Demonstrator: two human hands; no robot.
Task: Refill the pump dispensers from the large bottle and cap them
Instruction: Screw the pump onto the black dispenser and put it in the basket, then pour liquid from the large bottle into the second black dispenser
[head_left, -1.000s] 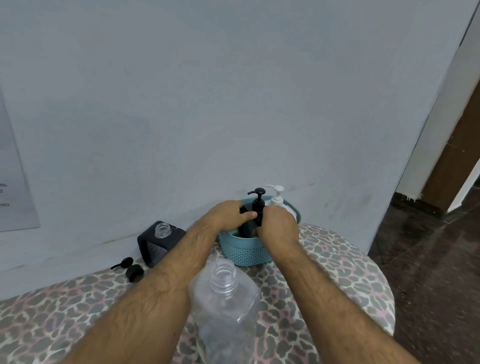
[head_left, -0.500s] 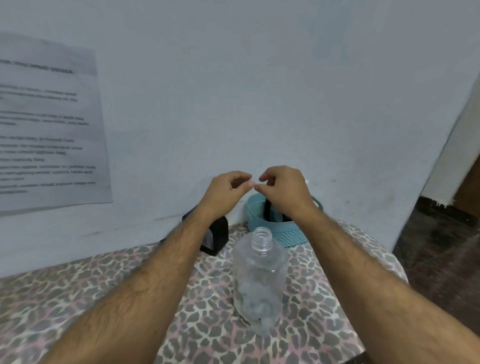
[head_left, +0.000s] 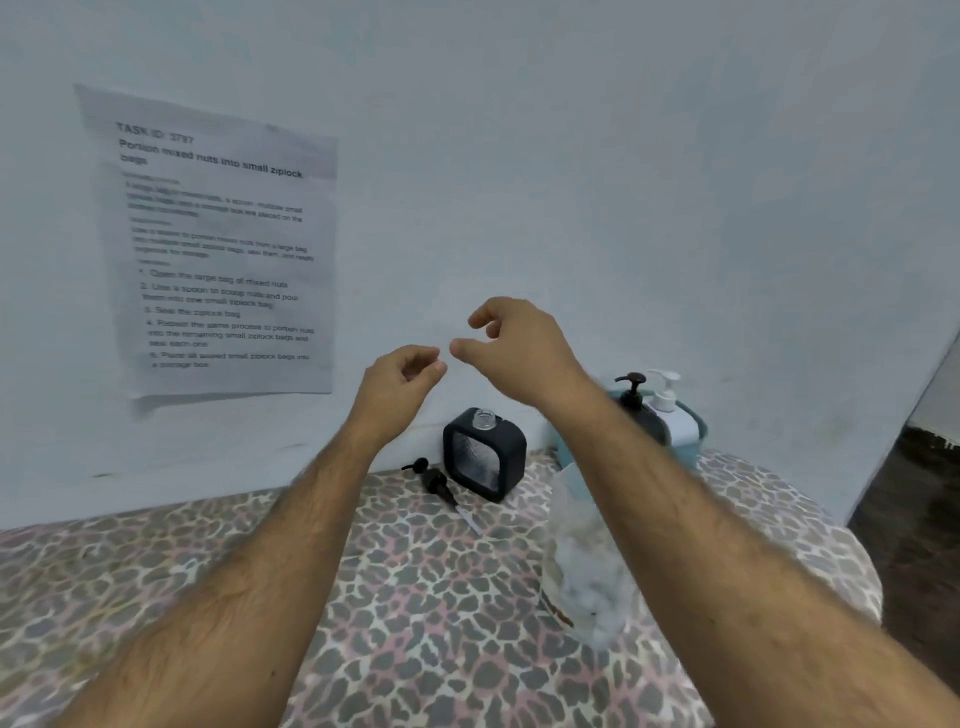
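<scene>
1. My left hand (head_left: 402, 376) and right hand (head_left: 511, 348) are raised in front of the pale wall (head_left: 623, 182), close together but not touching, fingers loosely curled and holding nothing.
2. The large clear bottle (head_left: 582, 561) stands on the leopard-print table (head_left: 415, 597) below my right forearm, which crosses in front of its upper part; it looks blurred.
3. The square black dispenser (head_left: 483, 454) sits uncapped against the wall, below and between my hands, its clear threaded neck showing.
4. Its black pump head (head_left: 434, 480) lies on the table just to its left.
5. A teal basket (head_left: 693, 441), partly hidden by my right arm, holds a black pump bottle (head_left: 631, 397) and a white pump bottle (head_left: 670, 410), both capped.
6. A printed sheet (head_left: 218, 244) hangs on the wall to the left.
</scene>
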